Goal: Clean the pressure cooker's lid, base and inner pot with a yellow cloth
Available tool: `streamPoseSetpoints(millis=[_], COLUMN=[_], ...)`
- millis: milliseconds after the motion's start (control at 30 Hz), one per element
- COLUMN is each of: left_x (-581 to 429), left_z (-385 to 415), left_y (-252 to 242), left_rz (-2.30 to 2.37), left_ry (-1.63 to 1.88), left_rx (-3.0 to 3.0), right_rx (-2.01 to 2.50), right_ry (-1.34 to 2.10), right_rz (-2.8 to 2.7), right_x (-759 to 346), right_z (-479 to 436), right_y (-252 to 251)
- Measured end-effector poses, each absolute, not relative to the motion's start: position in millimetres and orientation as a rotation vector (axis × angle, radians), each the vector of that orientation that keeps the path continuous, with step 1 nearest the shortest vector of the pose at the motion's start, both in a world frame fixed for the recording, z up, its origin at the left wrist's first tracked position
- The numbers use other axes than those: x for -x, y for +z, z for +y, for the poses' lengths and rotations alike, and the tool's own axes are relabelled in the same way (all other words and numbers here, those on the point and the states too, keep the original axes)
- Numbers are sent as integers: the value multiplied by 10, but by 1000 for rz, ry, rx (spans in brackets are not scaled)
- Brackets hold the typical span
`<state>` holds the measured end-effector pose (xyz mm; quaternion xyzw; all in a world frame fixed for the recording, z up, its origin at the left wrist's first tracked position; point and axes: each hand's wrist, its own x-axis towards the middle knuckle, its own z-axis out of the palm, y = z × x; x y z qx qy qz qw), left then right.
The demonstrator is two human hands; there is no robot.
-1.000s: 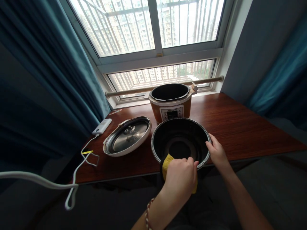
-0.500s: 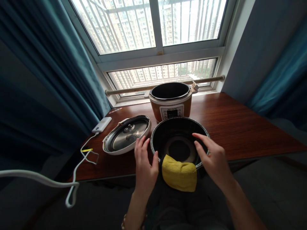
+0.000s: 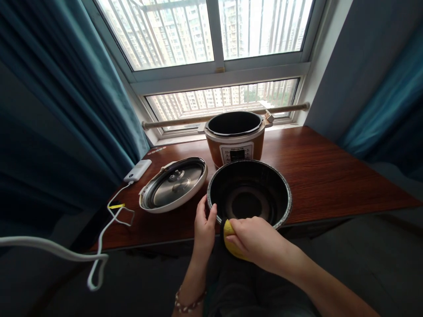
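While the left hand, thumb apart, is holding the side of the black pot, the right hand is clutching a yellow cloth, apparently in a fist.

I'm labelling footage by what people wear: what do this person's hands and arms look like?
The left hand and right hand wear no gloves, and neither visible forearm shows a sleeve. A beaded-looking bracelet, reddish-brown and pale, circles the left wrist; the right wrist has none.

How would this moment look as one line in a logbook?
left hand: holding black pot, left rim | right hand: gripping yellow cloth at near rim | lid: on table, left of pot | cooker: open, behind pot
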<state>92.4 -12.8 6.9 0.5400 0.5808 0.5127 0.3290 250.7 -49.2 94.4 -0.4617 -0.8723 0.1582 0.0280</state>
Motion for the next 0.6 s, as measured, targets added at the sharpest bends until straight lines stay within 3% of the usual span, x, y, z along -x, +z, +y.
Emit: streamPoseSetpoints(millis=[233,400,600], left_x=[-977,-990,-987], left_z=[-142,-143,-135], left_y=[73,68,52], left_rz=[1469,1434,1443], left_ry=[1434,1443,1468], left_rx=[-1299,-1275,-1260], right_rx=[1244,1032,1336], right_ry=[505,823,1028], right_rz=[-2775,-2879,-3167], right_x=[-2757,-3002,-3118], right_z=[-411,-198,189], right_y=[975,1088,1114])
